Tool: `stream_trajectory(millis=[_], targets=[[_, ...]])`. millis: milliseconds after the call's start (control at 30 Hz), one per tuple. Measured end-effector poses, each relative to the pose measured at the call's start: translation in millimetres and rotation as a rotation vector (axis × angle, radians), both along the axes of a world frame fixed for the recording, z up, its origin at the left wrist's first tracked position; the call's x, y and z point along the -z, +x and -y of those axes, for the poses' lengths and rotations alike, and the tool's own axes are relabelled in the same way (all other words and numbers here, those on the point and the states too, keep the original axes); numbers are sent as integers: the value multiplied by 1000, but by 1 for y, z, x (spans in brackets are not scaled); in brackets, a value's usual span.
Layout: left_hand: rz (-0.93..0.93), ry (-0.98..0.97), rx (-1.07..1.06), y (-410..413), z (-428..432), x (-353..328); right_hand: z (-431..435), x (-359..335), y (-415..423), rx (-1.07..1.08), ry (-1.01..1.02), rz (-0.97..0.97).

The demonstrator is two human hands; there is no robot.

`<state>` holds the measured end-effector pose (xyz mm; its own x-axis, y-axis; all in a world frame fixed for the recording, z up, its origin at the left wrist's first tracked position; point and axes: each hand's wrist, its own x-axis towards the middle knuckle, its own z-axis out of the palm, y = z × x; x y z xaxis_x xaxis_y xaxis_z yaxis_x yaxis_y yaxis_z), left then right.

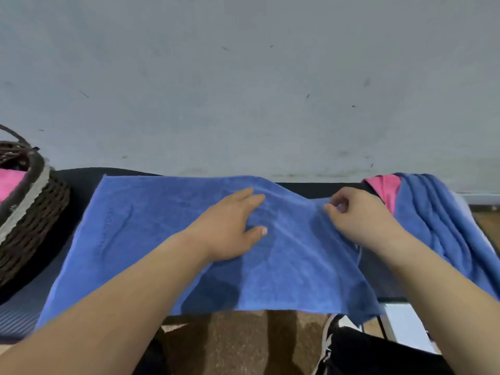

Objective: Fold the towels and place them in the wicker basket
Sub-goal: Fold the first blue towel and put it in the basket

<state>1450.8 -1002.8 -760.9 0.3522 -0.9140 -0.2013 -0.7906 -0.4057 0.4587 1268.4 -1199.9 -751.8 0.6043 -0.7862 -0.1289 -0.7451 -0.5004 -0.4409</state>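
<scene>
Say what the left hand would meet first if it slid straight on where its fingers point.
Probably the raised ridge of the blue towel, just ahead of the left hand; depth unclear.

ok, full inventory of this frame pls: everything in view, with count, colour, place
spread towel: 1, blue, flat across table centre
heaped towel: 1 visible, blue, far right
pile pink towel: 1, pink, under the heap's left edge
wicker basket: 1, dark brown, left edge
basket towel: 1, pink, inside basket
table: 1, black top
wall: 1, grey, behind
shoe: 1, black-white, bottom right
left hand: flat on spread towel
right hand: pinches spread towel
</scene>
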Motion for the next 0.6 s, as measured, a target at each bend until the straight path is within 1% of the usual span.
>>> stream_trajectory(millis=[100, 167, 233, 300, 433, 533, 600], targets=[[-16, -29, 60, -20, 23, 8, 25, 15, -30, 104, 68, -231], [-19, -57, 71, -26, 30, 13, 30, 23, -38, 117, 102, -250], [-12, -86, 68, -31, 33, 17, 31, 28, -40, 112, 134, -204], [6, -129, 55, -35, 35, 19, 28, 30, -40, 92, 187, -119], [2, -255, 3, -52, 49, 14, 15, 20, -38, 121, 336, 219], [-16, -366, -49, -54, 90, 4, 7, 13, -35, 114, 398, 424], [-130, -331, -84, -55, 121, -6, 5, 10, -35, 91, 385, 506]])
